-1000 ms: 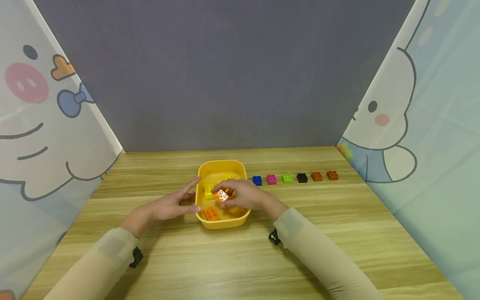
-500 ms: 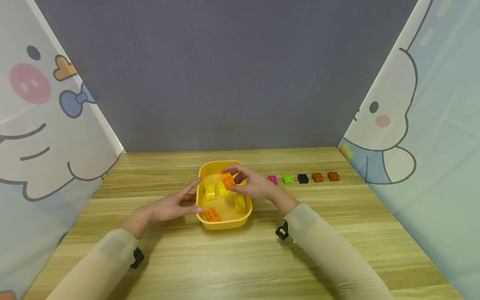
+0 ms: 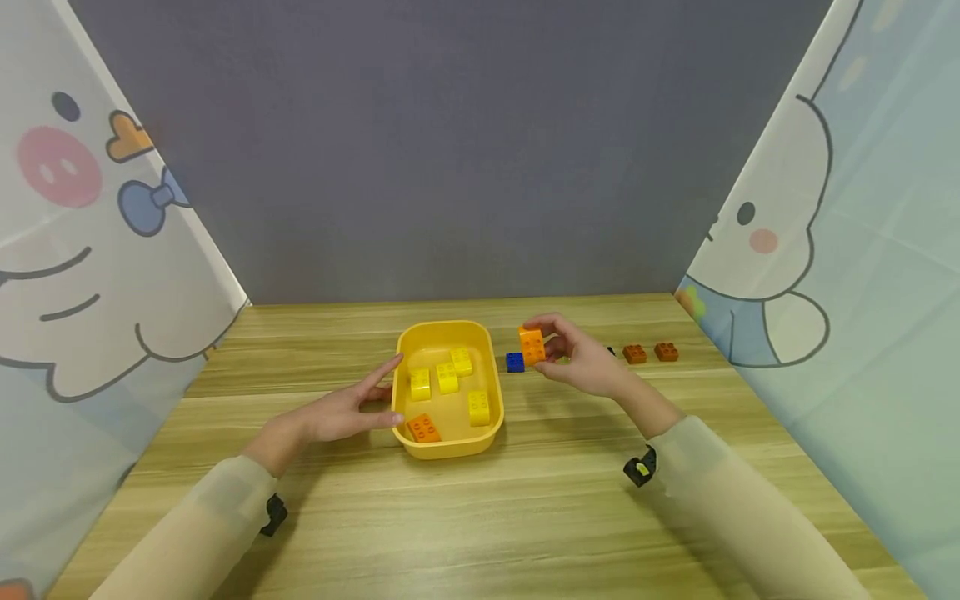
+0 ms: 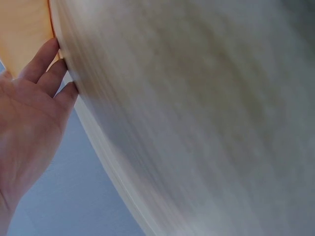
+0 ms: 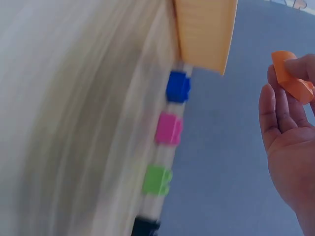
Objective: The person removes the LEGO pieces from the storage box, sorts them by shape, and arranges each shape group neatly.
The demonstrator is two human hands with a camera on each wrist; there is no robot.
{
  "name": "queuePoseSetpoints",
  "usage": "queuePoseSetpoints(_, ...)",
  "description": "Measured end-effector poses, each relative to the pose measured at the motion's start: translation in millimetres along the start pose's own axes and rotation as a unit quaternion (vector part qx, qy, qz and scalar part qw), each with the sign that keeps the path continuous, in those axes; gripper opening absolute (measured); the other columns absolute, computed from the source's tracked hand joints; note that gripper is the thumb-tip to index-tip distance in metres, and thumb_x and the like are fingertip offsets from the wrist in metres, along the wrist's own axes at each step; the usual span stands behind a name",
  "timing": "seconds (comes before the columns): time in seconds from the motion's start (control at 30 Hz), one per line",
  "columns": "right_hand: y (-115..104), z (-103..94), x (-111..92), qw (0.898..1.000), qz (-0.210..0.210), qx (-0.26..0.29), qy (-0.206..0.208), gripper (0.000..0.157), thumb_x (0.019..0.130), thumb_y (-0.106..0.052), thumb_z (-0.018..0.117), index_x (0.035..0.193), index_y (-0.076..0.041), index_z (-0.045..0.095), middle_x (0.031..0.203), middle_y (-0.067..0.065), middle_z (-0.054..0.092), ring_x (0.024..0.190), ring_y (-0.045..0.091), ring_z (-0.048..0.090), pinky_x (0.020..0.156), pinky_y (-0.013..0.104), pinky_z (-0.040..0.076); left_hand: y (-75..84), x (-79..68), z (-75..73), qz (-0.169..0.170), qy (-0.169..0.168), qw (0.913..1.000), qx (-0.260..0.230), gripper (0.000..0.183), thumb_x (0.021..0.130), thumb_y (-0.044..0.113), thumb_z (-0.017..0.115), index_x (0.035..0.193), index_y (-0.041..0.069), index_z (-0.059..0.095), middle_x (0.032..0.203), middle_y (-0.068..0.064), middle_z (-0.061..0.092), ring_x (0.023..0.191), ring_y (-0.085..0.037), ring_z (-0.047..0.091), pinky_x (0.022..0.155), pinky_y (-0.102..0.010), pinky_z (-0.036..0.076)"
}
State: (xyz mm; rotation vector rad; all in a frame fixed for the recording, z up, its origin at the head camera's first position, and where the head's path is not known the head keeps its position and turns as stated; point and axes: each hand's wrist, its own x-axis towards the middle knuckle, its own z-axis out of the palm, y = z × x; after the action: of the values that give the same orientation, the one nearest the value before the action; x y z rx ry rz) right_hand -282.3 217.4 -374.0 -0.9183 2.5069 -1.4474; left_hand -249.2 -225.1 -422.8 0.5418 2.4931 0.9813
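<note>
Just right of centre in the head view, the right hand (image 3: 583,360) pinches an orange toy brick (image 3: 532,346) between thumb and fingers, its studs facing the camera and its long side roughly vertical. The right-wrist view has this brick at the upper right, raised off the wood-grain desk (image 3: 420,525). The left hand (image 3: 341,410), left of centre in the head view, is spread, thumb and forefinger apart, with fingertips at the left rim of the yellow tray (image 3: 447,451). The tray sits near the middle of the frame and contains four yellow bricks (image 3: 447,378), scattered and stud-marked, plus a second orange brick (image 3: 423,428) in its lower left corner. On the desk to the right of the tray, a blue brick (image 3: 514,363) lies just beside the held piece; the right-wrist view lines it up with a pink brick (image 5: 169,129), a lime-green brick (image 5: 156,180) and a black brick (image 5: 145,226) running down to the bottom edge. Farther right in the head view are two brown-orange bricks (image 3: 634,354). A grey partition (image 3: 450,150) fills the upper middle, with cartoon-printed panels (image 3: 885,200) at both sides.
</note>
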Motion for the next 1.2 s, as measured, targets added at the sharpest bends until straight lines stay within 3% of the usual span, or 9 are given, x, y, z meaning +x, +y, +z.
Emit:
queuePoseSetpoints(0.17,17.4,-11.8,-16.5,1.000,0.014,0.013,0.007,0.060,0.101,0.006,0.073,0.155,-0.006,0.050,0.140,0.023,0.058,0.105,0.023,0.071,0.089,0.027,0.061,-0.2,0.9,-0.1,-0.002,-0.001,1.0000,0.004,0.105,0.102,0.062,0.071,0.176,0.047,-0.002,0.172,-0.021,0.045,0.161,-0.051,0.037,0.126,-0.082,0.023)
queuePoseSetpoints(0.37,34.0,-11.7,-24.7,0.999,0.048,0.017,-0.012,0.062,0.099,0.007,0.075,0.155,-0.006,0.052,0.135,0.024,0.055,0.103,0.023,0.073,0.085,0.023,0.062,-1.0,2.2,0.0,-0.003,-0.001,1.0000,0.008,0.105,0.102,0.062,0.071,0.176,0.047,-0.002,0.173,-0.020,0.045,0.162,-0.051,0.037,0.126,-0.082,0.023)
queuePoseSetpoints(0.63,44.3,5.8,-18.7,0.991,0.113,-0.028,-0.069,0.064,0.100,-0.010,0.081,0.158,-0.008,0.052,0.144,0.022,0.059,0.108,0.022,0.075,0.084,0.030,0.064,-1.0,2.3,-0.6,-0.010,-0.002,1.0000,0.002,0.105,0.101,0.064,0.071,0.175,0.050,-0.002,0.173,-0.018,0.045,0.162,-0.050,0.036,0.127,-0.081,0.022)
queuePoseSetpoints(0.9,45.3,19.0,-9.2,0.985,0.111,-0.090,-0.101,0.059,0.101,-0.024,0.083,0.153,-0.010,0.060,0.131,0.012,0.070,0.112,0.021,0.071,0.100,0.042,0.063,-1.0,2.1,0.1,-0.013,-0.001,0.9999,0.005,0.104,0.101,0.065,0.070,0.174,0.052,-0.003,0.173,-0.017,0.045,0.162,-0.049,0.037,0.127,-0.081,0.023)
queuePoseSetpoints(1.2,51.2,20.9,-2.6,0.979,0.096,-0.118,-0.135,0.056,0.104,-0.024,0.079,0.155,-0.009,0.062,0.106,0.005,0.067,0.088,0.017,0.057,0.074,0.028,0.051,0.2,1.0,0.5,-0.014,-0.001,0.9999,0.004,0.104,0.101,0.065,0.070,0.175,0.050,-0.002,0.174,-0.018,0.044,0.162,-0.050,0.037,0.126,-0.082,0.023)
